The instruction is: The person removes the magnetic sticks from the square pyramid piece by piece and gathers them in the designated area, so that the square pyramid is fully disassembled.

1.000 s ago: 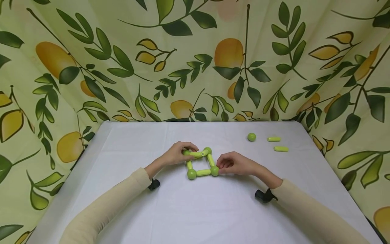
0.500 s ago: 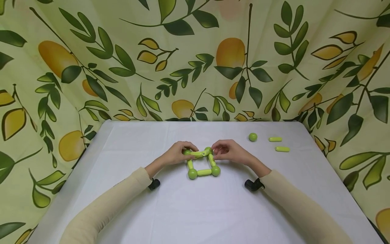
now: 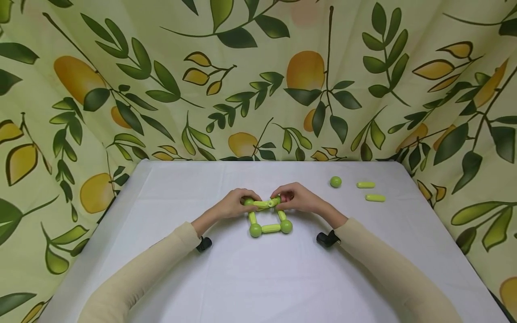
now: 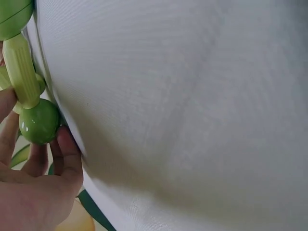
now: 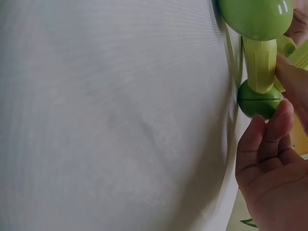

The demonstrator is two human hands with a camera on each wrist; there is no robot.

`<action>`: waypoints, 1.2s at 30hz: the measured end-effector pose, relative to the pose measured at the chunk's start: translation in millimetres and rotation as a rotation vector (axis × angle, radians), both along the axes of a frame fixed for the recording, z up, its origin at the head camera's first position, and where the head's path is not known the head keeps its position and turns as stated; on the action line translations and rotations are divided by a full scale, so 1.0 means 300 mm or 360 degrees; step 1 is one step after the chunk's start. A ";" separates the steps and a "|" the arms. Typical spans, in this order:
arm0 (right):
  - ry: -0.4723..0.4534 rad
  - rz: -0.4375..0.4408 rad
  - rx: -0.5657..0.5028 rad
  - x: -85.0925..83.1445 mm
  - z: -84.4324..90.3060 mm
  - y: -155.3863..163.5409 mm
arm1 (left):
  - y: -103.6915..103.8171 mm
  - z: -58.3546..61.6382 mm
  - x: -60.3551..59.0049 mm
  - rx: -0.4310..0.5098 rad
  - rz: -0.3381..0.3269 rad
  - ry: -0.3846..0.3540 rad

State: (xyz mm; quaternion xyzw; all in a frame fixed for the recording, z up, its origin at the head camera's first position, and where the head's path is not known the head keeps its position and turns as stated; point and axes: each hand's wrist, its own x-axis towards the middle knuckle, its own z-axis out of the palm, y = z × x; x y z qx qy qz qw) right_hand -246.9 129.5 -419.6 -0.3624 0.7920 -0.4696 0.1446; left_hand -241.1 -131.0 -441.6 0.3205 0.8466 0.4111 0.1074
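A square frame of green balls and yellow-green rods lies mid-table, with a near-left ball (image 3: 256,230), a near-right ball (image 3: 286,226) and a rod (image 3: 271,228) between them. My left hand (image 3: 233,204) holds its far-left corner. In the left wrist view, fingers curl round the corner ball (image 4: 39,121) beside a side rod (image 4: 20,72). My right hand (image 3: 299,197) grips the far-right corner; its fingertips touch the ball (image 5: 259,99) in the right wrist view. Along the far side, a left rod (image 3: 260,204) and a right rod (image 3: 275,202) meet end to end at an angle.
A loose green ball (image 3: 335,181) and two loose rods, the farther rod (image 3: 365,185) and the nearer rod (image 3: 375,198), lie at the back right of the white-covered table (image 3: 258,278). A leaf-and-fruit patterned curtain (image 3: 258,98) hangs behind and on both sides.
My right hand has moved from beside the near-right ball to the far-right corner and taken hold there. The left hand keeps its grip; the frame has barely moved.
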 end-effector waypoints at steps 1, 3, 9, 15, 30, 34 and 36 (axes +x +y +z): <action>0.0001 -0.0001 0.0002 -0.001 0.001 -0.004 | 0.001 -0.001 0.000 0.0001 0.0007 0.0001; 0.0005 -0.0005 0.0000 -0.004 0.001 -0.009 | 0.003 -0.001 0.001 0.0026 0.0002 -0.0011; 0.0062 -0.0037 -0.0001 -0.001 -0.002 -0.009 | 0.007 0.004 0.005 0.0106 -0.0038 -0.0048; 0.0074 -0.0090 0.0012 0.002 -0.002 -0.008 | 0.003 0.006 0.008 0.0027 -0.0010 -0.0014; 0.0064 -0.0094 0.0006 -0.069 -0.102 0.007 | 0.000 0.001 0.000 -0.0014 0.0004 -0.0020; 0.0070 -0.0159 0.0023 -0.073 -0.105 0.015 | -0.001 0.001 -0.001 -0.0010 0.0000 -0.0024; 0.0073 -0.0203 0.0018 -0.077 -0.107 0.020 | -0.001 0.002 -0.001 -0.0009 0.0000 -0.0028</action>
